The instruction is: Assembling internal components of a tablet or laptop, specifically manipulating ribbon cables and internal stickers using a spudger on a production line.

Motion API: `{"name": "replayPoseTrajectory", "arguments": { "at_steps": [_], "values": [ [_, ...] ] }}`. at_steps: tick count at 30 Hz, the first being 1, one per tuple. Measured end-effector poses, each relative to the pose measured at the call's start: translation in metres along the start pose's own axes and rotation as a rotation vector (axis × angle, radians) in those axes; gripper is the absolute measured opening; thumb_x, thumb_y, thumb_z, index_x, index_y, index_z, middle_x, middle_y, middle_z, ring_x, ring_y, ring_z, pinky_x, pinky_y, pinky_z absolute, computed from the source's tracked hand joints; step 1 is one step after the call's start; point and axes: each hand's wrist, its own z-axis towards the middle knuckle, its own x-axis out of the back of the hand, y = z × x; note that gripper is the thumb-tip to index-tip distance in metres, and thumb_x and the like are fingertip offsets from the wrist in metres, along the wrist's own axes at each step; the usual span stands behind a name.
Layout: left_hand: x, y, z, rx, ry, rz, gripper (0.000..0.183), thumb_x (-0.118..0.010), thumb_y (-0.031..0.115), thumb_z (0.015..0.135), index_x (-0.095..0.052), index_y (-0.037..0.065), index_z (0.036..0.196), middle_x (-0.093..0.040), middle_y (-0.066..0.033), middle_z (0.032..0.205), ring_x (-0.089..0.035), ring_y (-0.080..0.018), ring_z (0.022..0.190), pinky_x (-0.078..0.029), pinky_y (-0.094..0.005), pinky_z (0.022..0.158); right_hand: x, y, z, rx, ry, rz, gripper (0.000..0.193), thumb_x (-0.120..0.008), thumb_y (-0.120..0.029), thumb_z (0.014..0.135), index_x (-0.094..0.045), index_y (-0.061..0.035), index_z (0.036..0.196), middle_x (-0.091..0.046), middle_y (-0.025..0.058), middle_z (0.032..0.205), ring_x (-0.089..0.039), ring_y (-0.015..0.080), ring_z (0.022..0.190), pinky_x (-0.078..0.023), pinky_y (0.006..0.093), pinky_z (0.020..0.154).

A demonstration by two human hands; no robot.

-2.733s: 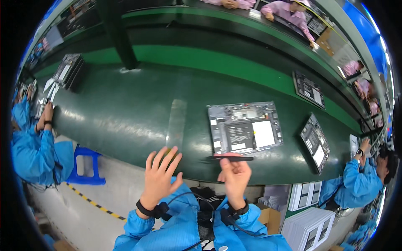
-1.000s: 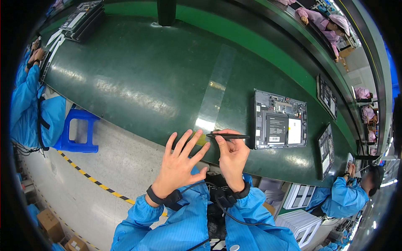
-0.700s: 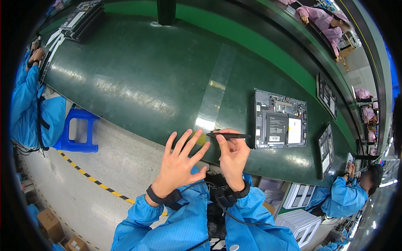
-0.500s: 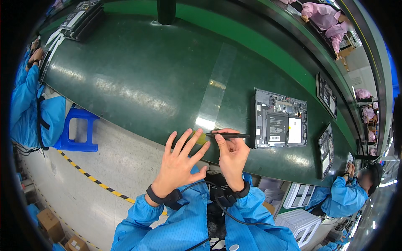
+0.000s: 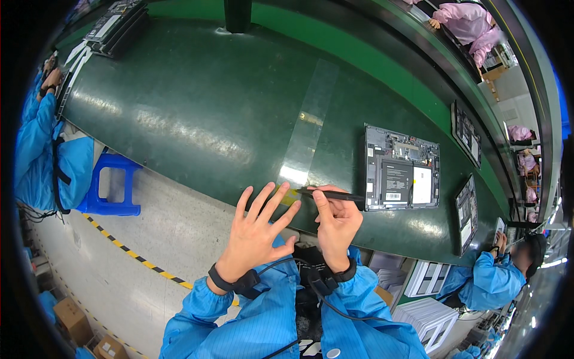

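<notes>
My left hand is spread out flat, its fingertips at a yellow piece of film or tape near the table's front edge. Black tweezers are pinched in my right hand, lying roughly level with their tip pointing left at the yellow piece. Whether the tip grips anything is too small to tell. A clear strip runs away from the yellow piece over the green table. Just right of the tweezers lies an opened flat electronic device, its battery and circuit boards showing.
Two more opened devices lie at the right side of the table. A stack of dark devices sits far left. Co-workers in blue stand at both ends. A blue stool is on the floor; white frames lean below the right edge.
My right hand has shifted a little to the right with the tweezers, drawing the tip slightly back from my left fingertips. My left hand stays where it was.
</notes>
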Motion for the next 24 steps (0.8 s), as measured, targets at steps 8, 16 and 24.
{"name": "replayPoseTrajectory", "arguments": {
  "at_steps": [8, 16, 24],
  "values": [
    [0.032, -0.01, 0.034, -0.018, 0.011, -0.056, 0.056, -0.072, 0.028, 0.076, -0.066, 0.012, 0.13, -0.046, -0.0163, 0.154, -0.042, -0.0378, 0.141, -0.031, -0.0532, 0.116, 0.067, -0.061, 0.017, 0.129, 0.238, 0.014, 0.01, -0.071, -0.004, 0.095, -0.068, -0.0001, 0.104, -0.075, 0.0077, 0.091, -0.05, 0.0009, 0.061, -0.029, 0.0163, 0.048],
    [0.018, 0.056, 0.106, 0.474, -0.117, -1.456, 0.065, -0.044, 0.028, 0.1, -0.03, -0.003, 0.155, -0.035, -0.0217, 0.16, -0.036, -0.0333, 0.147, -0.027, -0.0447, 0.122, 0.284, -0.056, 0.092, 0.247, 0.49, 0.317, 0.02, -0.071, -0.014, 0.098, -0.066, 0.0024, 0.109, -0.073, 0.008, 0.104, -0.07, 0.0127, 0.094, -0.053, 0.0199, 0.079],
    [-0.032, 0.067, 0.149, 0.593, -0.167, -1.585, 0.073, -0.045, 0.03, 0.098, -0.023, -0.01, 0.156, -0.033, -0.0249, 0.161, -0.031, -0.0332, 0.15, -0.024, -0.0447, 0.123, 0.296, -0.003, 0.116, 0.034, 0.297, 0.582, 0.02, -0.069, -0.015, 0.1, -0.066, 0.0023, 0.109, -0.072, 0.016, 0.098, -0.062, 0.0085, 0.071, -0.05, 0.019, 0.079]
  ]
}}
